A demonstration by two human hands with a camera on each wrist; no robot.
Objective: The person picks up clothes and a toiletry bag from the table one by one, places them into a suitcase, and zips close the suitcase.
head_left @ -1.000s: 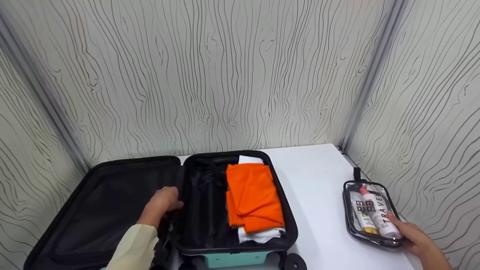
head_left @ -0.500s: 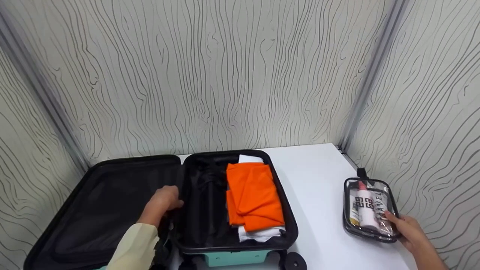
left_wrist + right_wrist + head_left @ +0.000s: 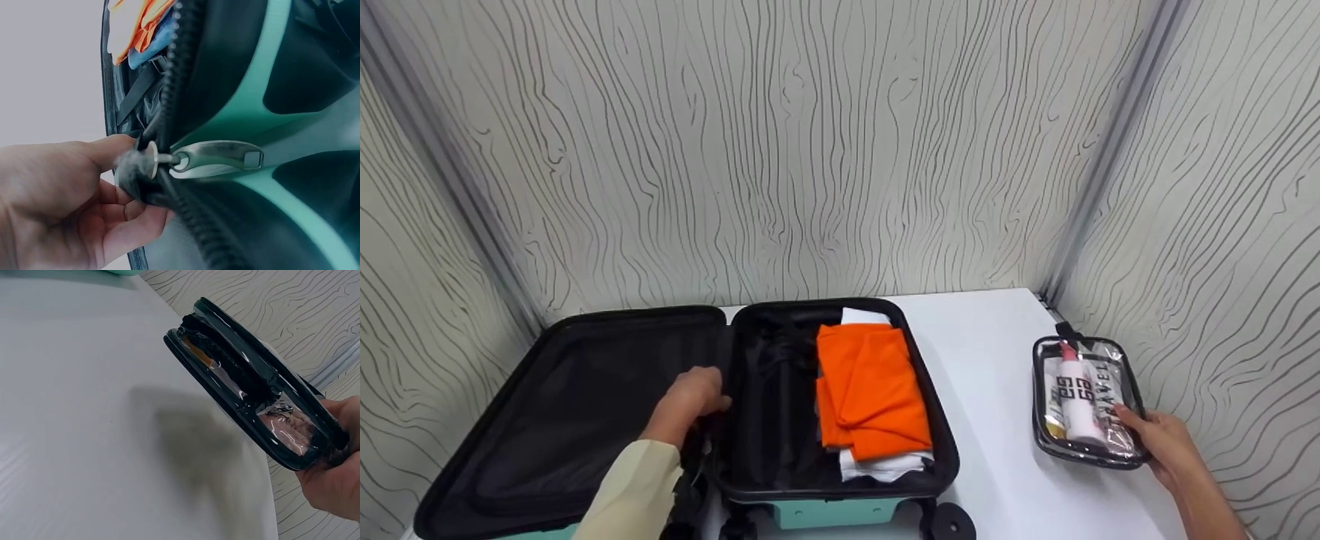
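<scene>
My left hand (image 3: 690,401) is at the middle of an open suitcase (image 3: 769,442), where its two halves meet. In the left wrist view its thumb and fingers pinch the black fabric edge beside the zipper pull (image 3: 225,154). A folded orange garment (image 3: 874,390) lies in the suitcase's right half, over a white one (image 3: 885,466). Over at the right, my right hand (image 3: 1166,450) grips a clear toiletry bag (image 3: 1104,390) with black trim by its side, thumb on the front. Inside the bag is a white bottle (image 3: 1080,409) with a pink top. The bag casts a shadow on the tabletop.
The suitcase's left half (image 3: 577,412) lies flat with black lining. Its mint-green shell and a black wheel (image 3: 952,521) face the near side. A white table (image 3: 990,360) carries everything, and patterned wall panels (image 3: 825,150) enclose it at the back and sides.
My right hand has moved the toiletry bag up and to the left, and the bottle inside looks more upright. The left hand keeps its place on the suitcase.
</scene>
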